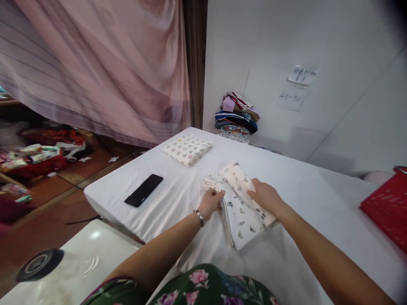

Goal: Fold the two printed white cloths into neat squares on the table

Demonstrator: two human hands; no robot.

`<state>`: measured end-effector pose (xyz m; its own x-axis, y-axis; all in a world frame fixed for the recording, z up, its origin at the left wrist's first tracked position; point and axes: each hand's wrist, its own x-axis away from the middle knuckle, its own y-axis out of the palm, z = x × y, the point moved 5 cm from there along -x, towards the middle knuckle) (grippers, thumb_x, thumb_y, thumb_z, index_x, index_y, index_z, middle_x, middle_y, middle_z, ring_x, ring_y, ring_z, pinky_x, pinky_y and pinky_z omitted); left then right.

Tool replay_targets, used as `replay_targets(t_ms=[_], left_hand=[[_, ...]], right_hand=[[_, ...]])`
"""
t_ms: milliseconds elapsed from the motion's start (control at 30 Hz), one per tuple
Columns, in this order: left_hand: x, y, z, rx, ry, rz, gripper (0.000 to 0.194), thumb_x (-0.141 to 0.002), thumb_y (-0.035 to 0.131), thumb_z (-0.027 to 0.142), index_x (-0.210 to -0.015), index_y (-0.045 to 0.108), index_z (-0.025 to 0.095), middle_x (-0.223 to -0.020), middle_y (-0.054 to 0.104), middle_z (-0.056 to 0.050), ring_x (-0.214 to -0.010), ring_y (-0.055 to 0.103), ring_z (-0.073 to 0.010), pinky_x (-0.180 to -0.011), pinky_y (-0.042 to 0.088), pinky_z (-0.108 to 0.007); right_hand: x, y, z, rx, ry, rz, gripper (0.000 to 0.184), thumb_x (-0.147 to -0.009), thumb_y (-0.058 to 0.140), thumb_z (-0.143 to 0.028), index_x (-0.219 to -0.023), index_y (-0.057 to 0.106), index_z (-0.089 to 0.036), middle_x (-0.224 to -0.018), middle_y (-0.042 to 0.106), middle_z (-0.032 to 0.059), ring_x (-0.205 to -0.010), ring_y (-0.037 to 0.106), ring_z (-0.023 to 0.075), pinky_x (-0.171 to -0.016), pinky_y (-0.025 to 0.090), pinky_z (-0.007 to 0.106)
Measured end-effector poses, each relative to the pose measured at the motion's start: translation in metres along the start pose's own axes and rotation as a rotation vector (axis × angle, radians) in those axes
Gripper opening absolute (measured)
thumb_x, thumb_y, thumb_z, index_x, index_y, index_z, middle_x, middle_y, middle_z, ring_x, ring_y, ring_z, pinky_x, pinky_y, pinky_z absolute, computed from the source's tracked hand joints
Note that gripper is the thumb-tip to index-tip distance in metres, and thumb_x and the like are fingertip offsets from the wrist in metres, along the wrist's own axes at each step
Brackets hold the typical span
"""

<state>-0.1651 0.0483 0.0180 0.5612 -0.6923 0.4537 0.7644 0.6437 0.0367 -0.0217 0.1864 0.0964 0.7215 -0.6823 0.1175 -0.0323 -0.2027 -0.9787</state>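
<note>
A white cloth (pixel 240 216) with small grey, green and tan prints lies partly folded on the white-covered table. My left hand (pixel 210 202), with a metal bracelet at the wrist, pinches its layered left edge between thumb and fingers. On the far right side, my right hand (pixel 266 195) has its fingers curled on the folded-over flap (pixel 240 180), thumb toward the middle; some fingertips are hidden. Farther back rests a second cloth (pixel 187 149), folded into a neat pad with grey heart-like prints. A black phone (pixel 144 190) lies flat to the left of my hands.
The table's white cover (pixel 305 182) is wrinkled near my hands. A clothes stack (pixel 237 114) stands behind by the wall. At right is a red container or bag (pixel 386 207). A pink curtain (pixel 127 63) hangs at left, and a white surface (pixel 95 250) holds a dark round object (pixel 40 264).
</note>
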Motion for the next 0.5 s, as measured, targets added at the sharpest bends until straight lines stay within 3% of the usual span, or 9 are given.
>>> replay_targets(t_ms=[133, 233, 367, 500], left_hand=[[0.007, 0.015, 0.017, -0.002, 0.062, -0.004, 0.034, -0.074, 0.064, 0.041, -0.070, 0.037, 0.020, -0.054, 0.044, 0.007, -0.047, 0.049, -0.0082, -0.046, 0.045, -0.021], [0.012, 0.026, 0.024, 0.062, 0.089, -0.038, 0.032, -0.076, 0.063, 0.038, -0.072, 0.037, 0.020, -0.058, 0.045, 0.006, -0.050, 0.050, -0.0080, -0.048, 0.047, -0.022], [0.016, 0.045, 0.027, 0.152, 0.076, -0.104, 0.029, -0.075, 0.064, 0.035, -0.075, 0.039, 0.020, -0.062, 0.049, 0.006, -0.053, 0.052, -0.0082, -0.054, 0.049, -0.024], [0.028, 0.081, 0.035, 0.257, 0.031, -0.273, 0.024, -0.075, 0.062, 0.030, -0.078, 0.041, 0.019, -0.065, 0.053, 0.004, -0.052, 0.055, -0.0091, -0.055, 0.050, -0.026]], right_hand=[[0.030, 0.000, -0.048, 0.091, -0.179, 0.051, 0.048, -0.085, 0.042, -0.026, -0.132, 0.036, -0.019, -0.097, 0.062, 0.0098, -0.085, 0.056, 0.0214, -0.064, 0.034, 0.027], [0.048, 0.000, -0.063, 0.057, -0.233, 0.035, 0.052, -0.088, 0.040, -0.032, -0.138, 0.029, -0.024, -0.100, 0.060, 0.0093, -0.087, 0.055, 0.0212, -0.066, 0.034, 0.027], [0.062, -0.007, -0.056, 0.019, -0.169, 0.025, 0.059, -0.082, 0.042, -0.059, -0.131, 0.040, -0.027, -0.095, 0.057, 0.0088, -0.085, 0.054, 0.0234, -0.067, 0.034, 0.028], [0.071, -0.023, -0.035, 0.136, -0.011, 0.098, 0.071, -0.070, 0.059, -0.061, -0.129, 0.042, -0.024, -0.101, 0.055, 0.0119, -0.088, 0.054, 0.0267, -0.073, 0.034, 0.032]])
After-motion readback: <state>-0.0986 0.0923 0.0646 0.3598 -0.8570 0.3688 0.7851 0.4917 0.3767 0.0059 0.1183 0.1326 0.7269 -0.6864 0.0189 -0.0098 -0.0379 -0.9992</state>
